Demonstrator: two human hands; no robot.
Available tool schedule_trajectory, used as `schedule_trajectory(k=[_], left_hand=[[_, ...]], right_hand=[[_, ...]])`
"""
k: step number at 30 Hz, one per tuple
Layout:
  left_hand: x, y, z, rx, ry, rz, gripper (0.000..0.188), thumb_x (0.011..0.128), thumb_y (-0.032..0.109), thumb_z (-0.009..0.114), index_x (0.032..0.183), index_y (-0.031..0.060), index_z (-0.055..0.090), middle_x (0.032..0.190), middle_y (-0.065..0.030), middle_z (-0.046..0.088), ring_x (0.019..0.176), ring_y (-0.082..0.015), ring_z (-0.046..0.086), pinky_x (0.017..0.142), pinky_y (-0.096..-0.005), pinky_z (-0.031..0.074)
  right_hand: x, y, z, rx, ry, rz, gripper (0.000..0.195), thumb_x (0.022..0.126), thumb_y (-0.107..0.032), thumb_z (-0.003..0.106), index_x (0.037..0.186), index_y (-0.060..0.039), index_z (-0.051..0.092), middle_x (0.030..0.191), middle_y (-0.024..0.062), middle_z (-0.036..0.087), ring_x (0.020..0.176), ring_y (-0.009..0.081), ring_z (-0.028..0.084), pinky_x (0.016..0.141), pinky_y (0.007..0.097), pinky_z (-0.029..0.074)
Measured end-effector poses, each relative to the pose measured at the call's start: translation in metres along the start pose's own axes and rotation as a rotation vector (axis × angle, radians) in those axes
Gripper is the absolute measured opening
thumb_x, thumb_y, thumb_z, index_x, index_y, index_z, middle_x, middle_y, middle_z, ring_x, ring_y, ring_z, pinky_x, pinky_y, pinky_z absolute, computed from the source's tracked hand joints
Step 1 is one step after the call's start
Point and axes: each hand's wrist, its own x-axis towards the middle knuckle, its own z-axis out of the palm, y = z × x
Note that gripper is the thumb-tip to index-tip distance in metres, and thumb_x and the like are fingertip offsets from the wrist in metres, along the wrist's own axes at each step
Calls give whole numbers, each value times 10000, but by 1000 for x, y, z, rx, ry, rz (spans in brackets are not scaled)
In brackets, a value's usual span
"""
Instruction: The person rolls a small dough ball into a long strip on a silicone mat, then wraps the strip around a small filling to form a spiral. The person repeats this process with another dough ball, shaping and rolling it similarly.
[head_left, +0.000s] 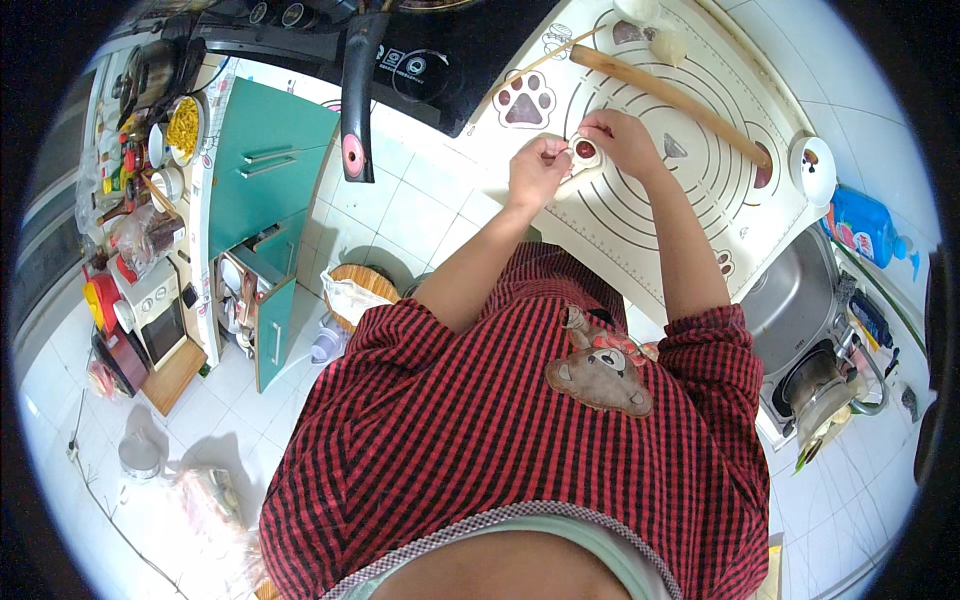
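A piece of pale dough (577, 180) with a round dark-red piece (585, 150) in its top lies near the front left edge of a printed kneading mat (705, 195). My left hand (541, 169) pinches the dough's left side between thumb and fingers. From the right, my right hand (619, 142) has its bent fingertips at the dough's upper rim. Beyond them a wooden rolling pin (667, 105) lies slantwise on the mat. A thin wooden stick (551, 60) rests at the mat's left edge. A pale dough ball (668, 48) sits at the far end.
A black pan handle (357, 97) juts over the cooktop's edge at the upper left. A white bowl (813, 171) stands at the mat's right, by a blue pump bottle (866, 225) and a steel sink (791, 300). A green cabinet door (276, 337) stands open at the left.
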Motion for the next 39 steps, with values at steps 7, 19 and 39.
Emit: schedule_trajectory(k=[7,19,39], left_hand=[[-1,-1,-1,-69,-2,6,190,967,77,622,1074,-77,650,925,-115,710,805,-153,716,714,-250,594],[-4,26,2,177,-13,32,179,987,64,569,1022,-101,630,823,-142,709,698,-177,731,625,-274,613],[-5,17,9,-203,-77,-224,226,985,-1,562,1194,-87,565,1096,-159,660,933,-206,711,847,-281,617]], right_hand=[[-4,4,13,89,125,21,177,890,-215,707,964,-55,727,852,116,725,753,265,683,692,358,521],[-22,-2,23,-38,399,83,166,891,-195,712,982,-57,720,898,131,719,776,276,688,702,341,527],[-80,13,85,603,621,249,320,914,6,629,1231,43,623,984,143,667,858,196,690,731,298,610]])
